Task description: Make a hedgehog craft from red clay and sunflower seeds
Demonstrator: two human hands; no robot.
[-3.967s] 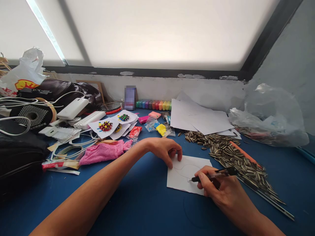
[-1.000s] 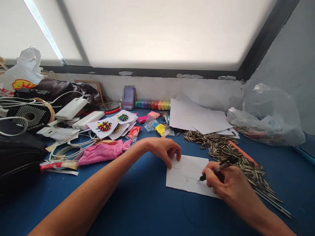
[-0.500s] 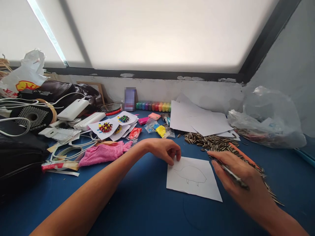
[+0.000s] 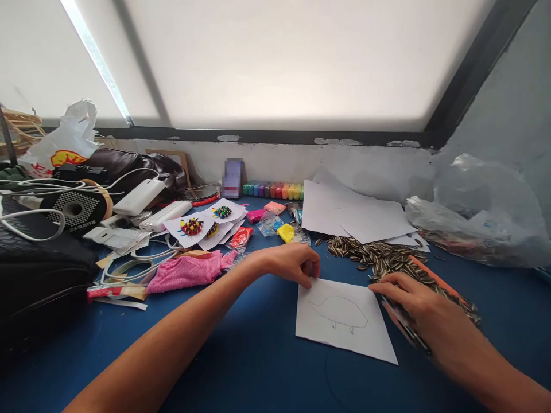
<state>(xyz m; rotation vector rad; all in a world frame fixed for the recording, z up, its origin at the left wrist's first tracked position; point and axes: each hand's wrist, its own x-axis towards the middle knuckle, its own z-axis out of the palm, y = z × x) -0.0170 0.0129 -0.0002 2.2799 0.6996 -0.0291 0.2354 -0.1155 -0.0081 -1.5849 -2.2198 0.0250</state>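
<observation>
A small white sheet of paper (image 4: 344, 338) lies on the blue table, with a pencil-line drawing of a rounded body, a pointed end and two short legs. My left hand (image 4: 295, 263) is closed with curled fingers, thumb and fingertips at the sheet's top left corner. At the top right corner, my right hand (image 4: 424, 301) touches the edge with its fingertips. A slim pen (image 4: 415, 338) is tucked in that hand, slanting down under the palm and partly hidden. Beside and beyond the right hand spreads a pile of striped sunflower seeds (image 4: 357, 249).
An orange strip (image 4: 434, 279) lies among the seeds. Behind are larger white sheets (image 4: 344, 206), a clear plastic bag (image 4: 482, 229), a row of coloured clay (image 4: 275, 190) and clay packets (image 4: 284, 232). Decorated cut-outs (image 4: 189, 228), a pink cloth (image 4: 185, 272), cables and power banks (image 4: 140, 197) crowd the left.
My right hand has come down onto the sheet's top right corner, and the pen has tipped lower in it. The left hand stays at its corner. The whole view has shifted slightly.
</observation>
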